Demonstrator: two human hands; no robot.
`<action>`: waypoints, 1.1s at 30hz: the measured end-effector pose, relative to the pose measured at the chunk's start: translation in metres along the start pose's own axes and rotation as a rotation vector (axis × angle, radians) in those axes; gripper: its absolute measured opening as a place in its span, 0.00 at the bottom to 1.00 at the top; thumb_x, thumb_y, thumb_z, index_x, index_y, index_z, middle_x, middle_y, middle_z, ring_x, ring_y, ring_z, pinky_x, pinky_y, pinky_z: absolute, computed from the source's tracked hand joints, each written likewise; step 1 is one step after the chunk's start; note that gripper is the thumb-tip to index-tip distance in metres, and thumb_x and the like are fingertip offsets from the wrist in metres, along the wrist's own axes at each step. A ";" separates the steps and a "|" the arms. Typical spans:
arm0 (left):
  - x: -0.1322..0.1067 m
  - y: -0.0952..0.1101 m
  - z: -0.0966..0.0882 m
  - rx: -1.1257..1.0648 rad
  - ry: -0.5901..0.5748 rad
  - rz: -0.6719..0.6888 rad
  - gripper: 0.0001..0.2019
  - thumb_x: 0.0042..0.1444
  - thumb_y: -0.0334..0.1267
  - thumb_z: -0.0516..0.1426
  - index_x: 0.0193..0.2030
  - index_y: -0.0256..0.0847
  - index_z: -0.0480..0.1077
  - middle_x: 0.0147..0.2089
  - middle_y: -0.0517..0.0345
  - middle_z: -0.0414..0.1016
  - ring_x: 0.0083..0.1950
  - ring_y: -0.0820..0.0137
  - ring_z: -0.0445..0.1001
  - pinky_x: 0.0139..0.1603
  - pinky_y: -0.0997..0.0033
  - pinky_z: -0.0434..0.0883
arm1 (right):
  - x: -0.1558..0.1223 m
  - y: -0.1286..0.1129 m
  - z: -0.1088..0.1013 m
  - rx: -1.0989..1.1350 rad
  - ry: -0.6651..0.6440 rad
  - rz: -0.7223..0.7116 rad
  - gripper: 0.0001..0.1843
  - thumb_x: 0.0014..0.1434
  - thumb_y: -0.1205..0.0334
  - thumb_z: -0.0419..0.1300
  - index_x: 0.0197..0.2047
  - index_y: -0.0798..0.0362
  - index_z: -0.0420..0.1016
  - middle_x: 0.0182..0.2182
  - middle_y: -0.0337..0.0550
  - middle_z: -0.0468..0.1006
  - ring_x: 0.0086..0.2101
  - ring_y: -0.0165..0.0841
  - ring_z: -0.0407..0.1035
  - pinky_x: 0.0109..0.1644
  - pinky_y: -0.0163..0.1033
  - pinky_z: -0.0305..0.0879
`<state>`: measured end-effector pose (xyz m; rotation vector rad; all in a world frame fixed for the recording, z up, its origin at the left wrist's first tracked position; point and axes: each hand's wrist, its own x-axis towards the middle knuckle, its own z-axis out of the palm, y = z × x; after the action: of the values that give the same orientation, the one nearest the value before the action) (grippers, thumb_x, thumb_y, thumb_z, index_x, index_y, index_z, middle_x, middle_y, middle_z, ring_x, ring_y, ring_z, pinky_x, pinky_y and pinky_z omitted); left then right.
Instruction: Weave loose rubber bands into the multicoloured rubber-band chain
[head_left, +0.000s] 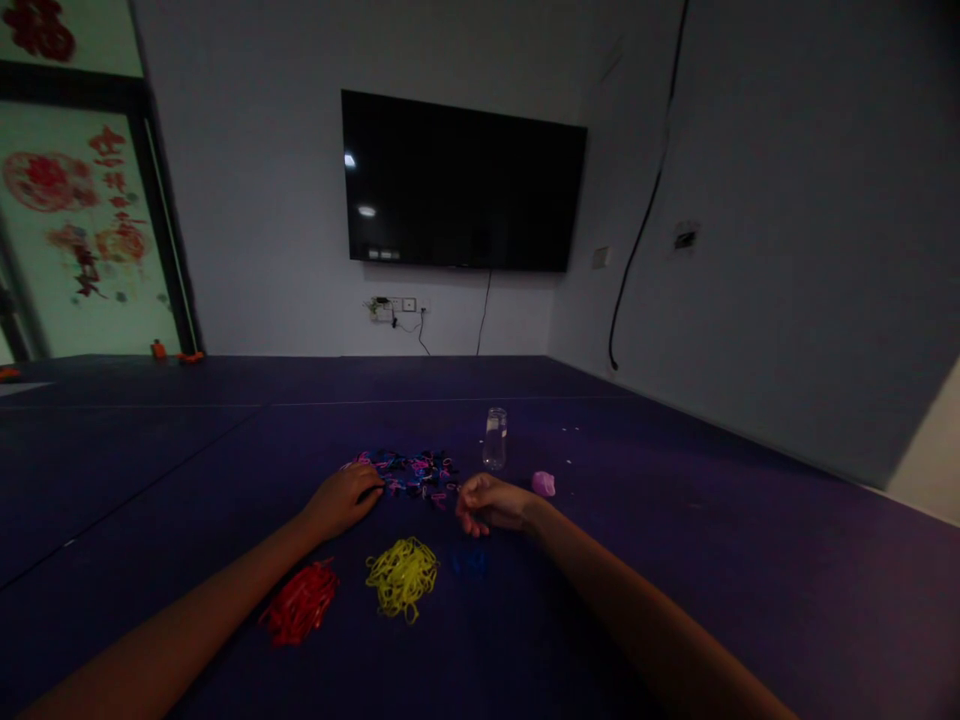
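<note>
My left hand rests at the near left edge of a mixed pile of small rubber bands in pink, blue, purple and black. Its fingers reach into the bands, slightly apart. My right hand hovers to the right of that pile with curled fingers; whether a band is between them is too small to see. Just below it lies a small, dim cluster of blue bands. A yellow heap of rubber bands sits between my forearms, and a red heap lies beside my left forearm.
A clear bottle stands upright behind my right hand. Right of it is a crumpled pink item. Small white scraps lie farther right on the dark purple surface. A television hangs on the far wall.
</note>
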<state>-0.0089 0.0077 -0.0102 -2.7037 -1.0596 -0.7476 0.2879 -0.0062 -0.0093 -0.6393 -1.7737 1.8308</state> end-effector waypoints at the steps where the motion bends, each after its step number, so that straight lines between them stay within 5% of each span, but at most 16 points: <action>1: 0.000 0.000 0.000 -0.002 0.002 -0.002 0.11 0.61 0.34 0.49 0.40 0.40 0.73 0.40 0.51 0.76 0.45 0.64 0.72 0.49 0.64 0.68 | 0.000 0.000 0.001 0.028 -0.017 -0.002 0.24 0.43 0.46 0.69 0.28 0.61 0.75 0.22 0.46 0.78 0.21 0.29 0.71 0.22 0.30 0.63; 5: 0.000 -0.003 0.002 -0.007 0.004 -0.002 0.11 0.60 0.34 0.50 0.40 0.40 0.73 0.40 0.52 0.76 0.45 0.64 0.72 0.49 0.64 0.68 | -0.001 -0.002 0.005 0.129 -0.046 -0.007 0.24 0.45 0.47 0.69 0.31 0.62 0.76 0.32 0.53 0.80 0.32 0.35 0.76 0.36 0.37 0.71; 10: 0.000 -0.003 0.002 -0.011 -0.016 -0.006 0.10 0.61 0.35 0.50 0.40 0.39 0.73 0.40 0.50 0.76 0.45 0.63 0.73 0.49 0.63 0.68 | -0.005 -0.004 0.009 0.199 -0.016 -0.073 0.23 0.46 0.48 0.69 0.36 0.61 0.77 0.36 0.53 0.80 0.39 0.39 0.76 0.48 0.46 0.68; 19: -0.001 0.000 0.000 -0.014 0.004 -0.017 0.10 0.61 0.35 0.50 0.41 0.40 0.73 0.41 0.51 0.76 0.46 0.63 0.72 0.50 0.63 0.68 | 0.001 -0.011 0.018 0.036 -0.056 0.127 0.24 0.48 0.47 0.67 0.36 0.62 0.76 0.30 0.50 0.81 0.31 0.34 0.76 0.40 0.39 0.71; 22: 0.000 -0.001 0.000 -0.018 -0.004 -0.015 0.10 0.60 0.35 0.50 0.40 0.40 0.72 0.40 0.52 0.76 0.45 0.64 0.72 0.49 0.64 0.68 | 0.001 -0.006 0.019 0.083 0.042 0.064 0.26 0.48 0.44 0.66 0.35 0.62 0.76 0.29 0.51 0.80 0.31 0.35 0.76 0.38 0.40 0.71; 28: -0.001 0.000 -0.001 -0.030 0.007 -0.023 0.09 0.61 0.35 0.50 0.39 0.40 0.72 0.39 0.52 0.75 0.43 0.64 0.72 0.48 0.64 0.68 | 0.007 0.008 0.022 0.248 0.492 -0.123 0.27 0.56 0.39 0.57 0.31 0.59 0.73 0.24 0.47 0.78 0.29 0.34 0.75 0.36 0.39 0.71; 33: -0.001 0.000 -0.001 -0.026 -0.006 -0.022 0.10 0.61 0.35 0.49 0.38 0.40 0.72 0.38 0.52 0.75 0.43 0.65 0.72 0.47 0.65 0.68 | 0.012 0.009 0.031 0.279 0.522 -0.112 0.29 0.57 0.36 0.53 0.30 0.58 0.73 0.22 0.44 0.76 0.27 0.34 0.74 0.34 0.38 0.70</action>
<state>-0.0101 0.0071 -0.0095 -2.7218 -1.0908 -0.7617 0.2588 -0.0219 -0.0173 -0.7978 -1.1678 1.6064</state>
